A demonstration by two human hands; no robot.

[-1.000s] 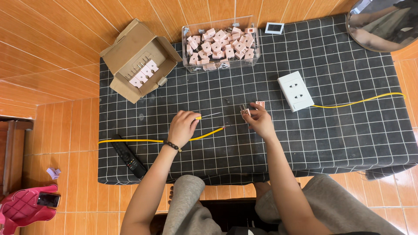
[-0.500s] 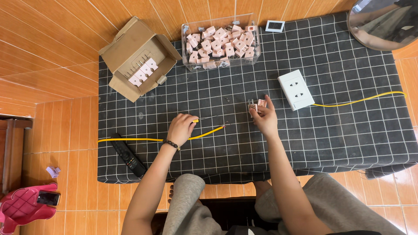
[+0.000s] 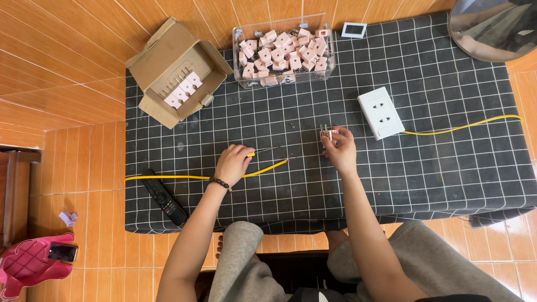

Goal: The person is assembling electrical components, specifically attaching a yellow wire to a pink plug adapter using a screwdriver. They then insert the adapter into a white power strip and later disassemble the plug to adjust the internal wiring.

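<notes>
Since the earlier frame the right hand [image 3: 340, 152] has drifted a little to the right and lifted its small pronged plug piece [image 3: 326, 133] clear of the yellow cable [image 3: 268, 168], while the left hand [image 3: 233, 164] has stayed put. Orange tiles cover the floor [image 3: 67, 72] round a low table [image 3: 447, 168] under a black grid-patterned cloth. Much of what the left fingers hold is hidden; only a thin tool tip [image 3: 267, 149] shows, pointing right, with those fingers curled together round its handle. At the top right a round metal object [image 3: 495, 25] is cut off by the edge. Pinched between the right fingertips, the plug piece stands prongs up, just above the cable's end.
</notes>
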